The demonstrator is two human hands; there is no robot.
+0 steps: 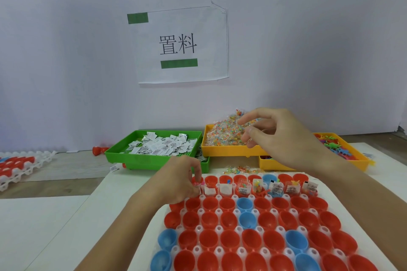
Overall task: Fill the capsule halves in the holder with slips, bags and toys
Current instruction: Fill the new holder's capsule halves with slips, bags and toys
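The left hand (182,179) pinches a small item at the holder (220,229)'s far left corner. The right hand (279,136) hovers with loose fingers over the yellow tray (231,152) of bags (222,134). A green tray (123,156) holds slips (160,145).

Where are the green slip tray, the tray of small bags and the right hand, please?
green tray (123,157): head view, front wall.
yellow bag tray (229,151): head view, front wall.
right hand (284,136): head view, back of hand.
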